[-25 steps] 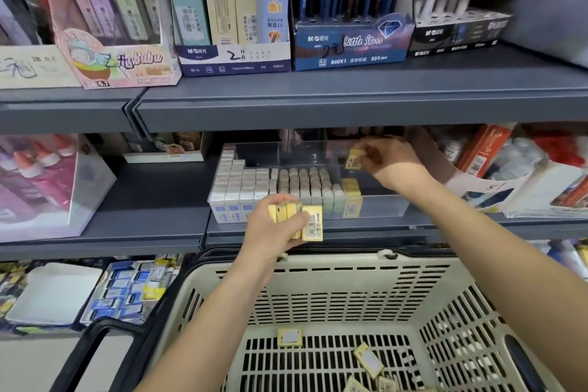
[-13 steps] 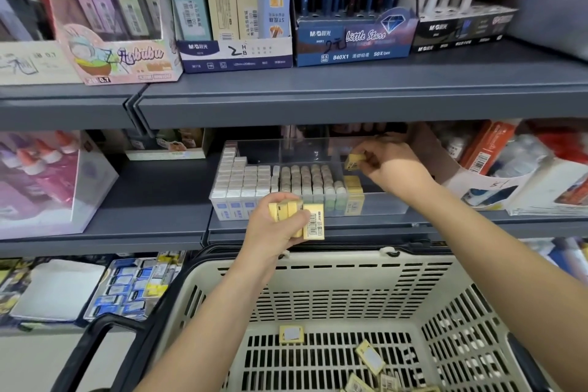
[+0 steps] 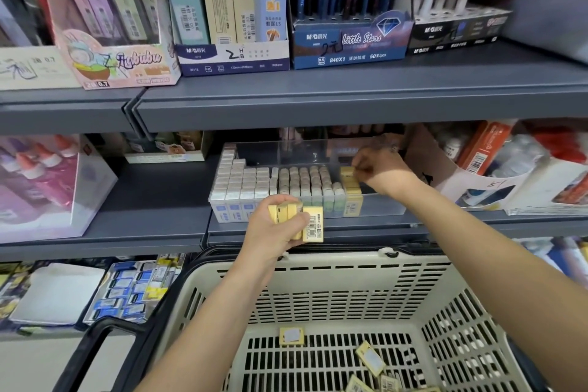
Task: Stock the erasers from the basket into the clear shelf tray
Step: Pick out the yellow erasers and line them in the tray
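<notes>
A few yellow erasers point(image 3: 352, 192) stand in a row inside the clear shelf tray point(image 3: 385, 205), and the right hand point(image 3: 378, 169) pinches one more eraser point(image 3: 346, 172) at the back of that row, while the left hand point(image 3: 270, 232) grips a small bunch of erasers point(image 3: 299, 219) just in front of the tray. More loose erasers point(image 3: 369, 358) lie in the basket point(image 3: 318, 259) below the tray, so I think lots of work is left. The tray's right side has open room, but the shelf board point(image 3: 350, 105) above the tray sits low.
</notes>
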